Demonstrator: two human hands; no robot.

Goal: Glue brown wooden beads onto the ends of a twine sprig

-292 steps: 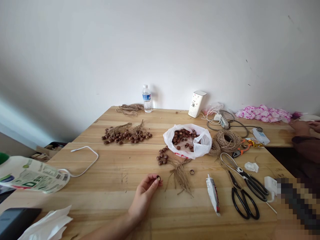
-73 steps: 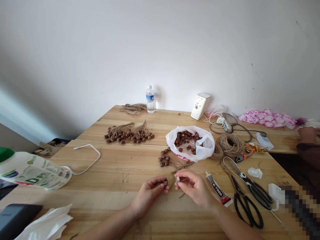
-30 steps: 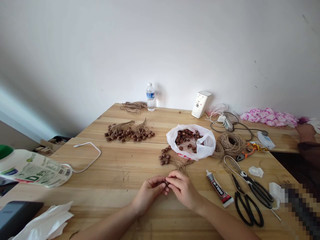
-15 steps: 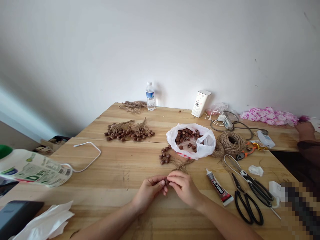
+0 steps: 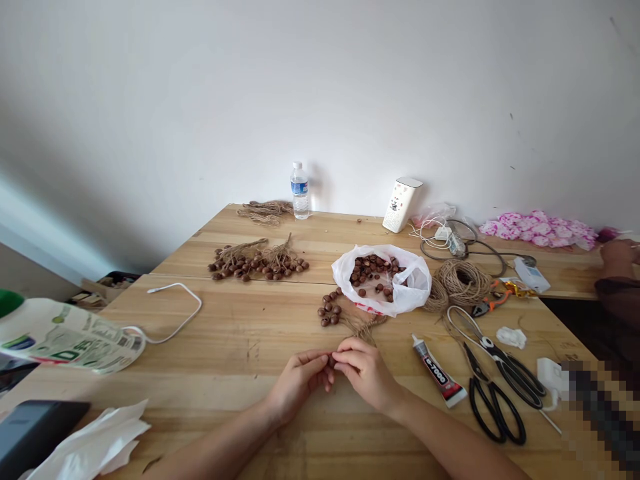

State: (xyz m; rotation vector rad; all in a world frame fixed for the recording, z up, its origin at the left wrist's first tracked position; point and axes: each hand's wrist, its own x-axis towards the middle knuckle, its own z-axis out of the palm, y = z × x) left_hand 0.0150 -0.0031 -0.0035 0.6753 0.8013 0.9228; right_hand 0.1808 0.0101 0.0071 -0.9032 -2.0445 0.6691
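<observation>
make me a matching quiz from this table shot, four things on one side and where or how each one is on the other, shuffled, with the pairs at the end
1. brown shell piece
2. B-7000 glue tube
3. water bottle
4. white plastic bag

A. lying with its black label showing
B. open, with brown nutshells inside
C. at the fingertips of the left hand and right hand
D. upright near the wall

Pairs: 1-C, 2-A, 3-D, 4-B

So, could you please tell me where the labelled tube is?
In the head view, the tube lies right of centre on the table, between the right hand and the nearer scissors.
</observation>
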